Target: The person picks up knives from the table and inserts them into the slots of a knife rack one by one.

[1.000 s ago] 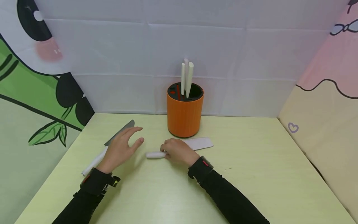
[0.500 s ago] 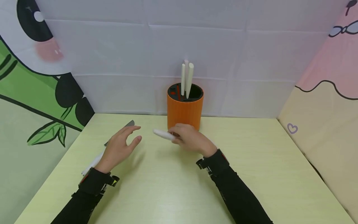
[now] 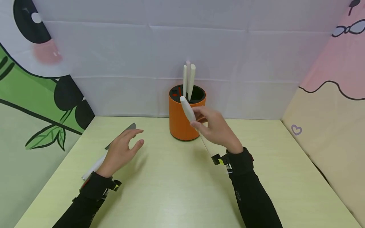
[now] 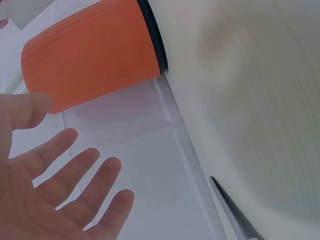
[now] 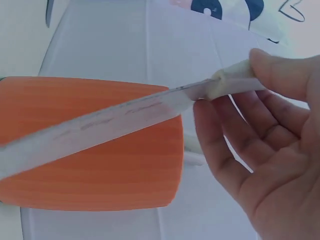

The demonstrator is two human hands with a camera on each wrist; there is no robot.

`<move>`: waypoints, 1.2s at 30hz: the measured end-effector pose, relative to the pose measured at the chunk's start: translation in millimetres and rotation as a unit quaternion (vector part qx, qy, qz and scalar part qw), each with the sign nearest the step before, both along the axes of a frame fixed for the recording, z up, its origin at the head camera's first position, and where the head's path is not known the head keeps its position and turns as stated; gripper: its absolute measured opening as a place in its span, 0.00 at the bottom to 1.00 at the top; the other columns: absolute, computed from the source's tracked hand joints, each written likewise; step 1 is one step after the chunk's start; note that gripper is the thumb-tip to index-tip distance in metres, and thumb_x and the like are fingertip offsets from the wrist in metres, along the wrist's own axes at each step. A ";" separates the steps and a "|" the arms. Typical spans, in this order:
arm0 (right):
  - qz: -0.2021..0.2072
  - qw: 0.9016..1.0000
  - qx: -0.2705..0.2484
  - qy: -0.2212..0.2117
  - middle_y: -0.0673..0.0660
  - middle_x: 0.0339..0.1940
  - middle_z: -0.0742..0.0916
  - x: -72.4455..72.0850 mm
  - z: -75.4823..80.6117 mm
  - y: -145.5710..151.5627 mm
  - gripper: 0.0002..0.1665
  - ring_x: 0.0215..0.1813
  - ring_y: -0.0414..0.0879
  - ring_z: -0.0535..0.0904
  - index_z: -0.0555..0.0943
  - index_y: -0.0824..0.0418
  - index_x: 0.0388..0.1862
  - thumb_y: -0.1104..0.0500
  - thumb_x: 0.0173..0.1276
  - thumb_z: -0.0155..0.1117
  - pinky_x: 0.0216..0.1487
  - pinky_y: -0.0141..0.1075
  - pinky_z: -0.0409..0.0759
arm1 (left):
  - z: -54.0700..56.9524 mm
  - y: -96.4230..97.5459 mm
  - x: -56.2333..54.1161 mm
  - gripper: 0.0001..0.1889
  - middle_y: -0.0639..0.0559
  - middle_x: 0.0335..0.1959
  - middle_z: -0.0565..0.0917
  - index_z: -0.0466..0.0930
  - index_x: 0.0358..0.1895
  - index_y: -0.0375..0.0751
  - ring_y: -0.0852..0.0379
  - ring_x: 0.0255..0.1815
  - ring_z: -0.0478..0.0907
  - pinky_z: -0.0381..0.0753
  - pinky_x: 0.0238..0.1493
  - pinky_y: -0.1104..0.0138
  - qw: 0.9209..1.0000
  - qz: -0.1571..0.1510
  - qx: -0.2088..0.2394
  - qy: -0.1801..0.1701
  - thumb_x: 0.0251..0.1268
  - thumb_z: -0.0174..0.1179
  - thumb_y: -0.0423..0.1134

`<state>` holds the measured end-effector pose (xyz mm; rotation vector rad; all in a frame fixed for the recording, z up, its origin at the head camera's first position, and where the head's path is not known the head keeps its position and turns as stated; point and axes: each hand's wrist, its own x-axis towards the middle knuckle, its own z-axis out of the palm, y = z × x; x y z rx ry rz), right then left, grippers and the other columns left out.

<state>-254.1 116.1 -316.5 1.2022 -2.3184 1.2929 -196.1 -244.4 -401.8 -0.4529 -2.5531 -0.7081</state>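
Observation:
My right hand (image 3: 218, 128) pinches the white handle of a cleaver (image 3: 187, 108) between thumb and fingers, in front of an orange knife block (image 3: 182, 123). The handle points up, and the blade slants down toward the wrist. In the right wrist view the cleaver's pale blade (image 5: 115, 120) crosses in front of the block. My left hand (image 3: 121, 153) hovers with fingers spread, holding nothing. Below it a second knife (image 3: 95, 165) with a white handle and grey blade lies on the table, partly hidden by that hand.
Several slim white handles (image 3: 188, 79) stand upright in the block's black slotted top (image 3: 196, 93). The block stands near the back of the pale wooden table (image 3: 159, 196). Behind the table hangs a pale cloth backdrop (image 3: 119, 53), with patterned side panels.
My right hand has lifted the cleaver off the table, moved right and turned it from lying flat to handle-up before the block. My left hand has stayed nearly still.

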 end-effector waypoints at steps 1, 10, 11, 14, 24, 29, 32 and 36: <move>-0.004 1.000 -0.015 -0.001 0.59 0.53 0.87 -0.1 1.0 1.0 0.23 0.50 0.50 0.87 0.81 0.67 0.65 0.68 0.73 0.71 0.54 0.43 0.89 | 0.0 -0.1 0.3 0.22 0.39 0.65 0.83 0.80 0.69 0.39 0.39 0.60 0.82 0.81 0.54 0.43 1.000 0.000 -0.001 0.000 0.78 0.65 0.41; -0.025 0.994 -0.096 -0.039 0.60 0.48 0.87 0.2 3.4 -2.2 0.22 0.48 0.50 0.85 0.80 0.67 0.65 0.69 0.74 0.70 0.53 0.46 0.89 | 0.2 0.9 3.4 0.21 0.40 0.65 0.83 0.81 0.69 0.39 0.40 0.59 0.83 0.82 0.52 0.44 1.000 -0.006 0.005 0.013 0.77 0.66 0.40; -0.030 0.993 -0.102 -0.047 0.60 0.48 0.87 0.3 3.7 -2.6 0.22 0.48 0.50 0.85 0.79 0.67 0.64 0.68 0.74 0.70 0.54 0.46 0.89 | 0.2 1.7 3.4 0.21 0.40 0.64 0.83 0.81 0.68 0.39 0.40 0.58 0.83 0.82 0.52 0.44 1.000 -0.008 0.005 0.018 0.76 0.66 0.39; -0.042 0.989 -0.120 -0.071 0.61 0.48 0.87 1.3 5.3 -3.2 0.21 0.49 0.51 0.85 0.78 0.68 0.64 0.67 0.75 0.70 0.54 0.42 0.89 | 1.3 6.3 3.3 0.21 0.40 0.62 0.84 0.82 0.68 0.40 0.40 0.57 0.84 0.82 0.51 0.45 0.999 -0.016 0.011 0.026 0.75 0.67 0.38; -0.038 0.986 -0.139 -0.088 0.62 0.48 0.85 0.9 5.0 -3.8 0.20 0.49 0.53 0.85 0.77 0.69 0.63 0.68 0.75 0.69 0.53 0.36 0.89 | 27.9 42.9 0.6 0.26 0.48 0.71 0.80 0.75 0.75 0.45 0.44 0.66 0.81 0.80 0.67 0.46 0.980 -0.090 0.163 -0.070 0.79 0.65 0.42; -0.042 0.985 -0.140 -0.092 0.62 0.48 0.85 2.0 3.8 -3.2 0.20 0.49 0.53 0.85 0.77 0.68 0.63 0.67 0.75 0.69 0.54 0.36 0.89 | 54.6 70.2 -7.5 0.27 0.50 0.70 0.81 0.72 0.78 0.50 0.49 0.67 0.81 0.80 0.70 0.52 0.966 -0.120 0.220 -0.067 0.80 0.64 0.43; -0.038 0.985 -0.140 -0.090 0.62 0.48 0.85 2.9 3.8 -3.5 0.20 0.49 0.53 0.85 0.77 0.68 0.63 0.68 0.75 0.69 0.55 0.37 0.89 | 72.2 88.6 -14.1 0.27 0.48 0.69 0.81 0.71 0.78 0.48 0.51 0.66 0.80 0.79 0.70 0.52 0.957 -0.139 0.248 -0.063 0.80 0.63 0.42; -0.032 0.986 -0.141 -0.085 0.62 0.48 0.86 4.3 3.9 -3.8 0.20 0.49 0.53 0.85 0.77 0.69 0.62 0.67 0.75 0.69 0.54 0.39 0.89 | 94.7 111.2 -23.7 0.28 0.45 0.69 0.80 0.71 0.78 0.47 0.53 0.66 0.79 0.79 0.70 0.53 0.948 -0.166 0.267 -0.059 0.80 0.63 0.41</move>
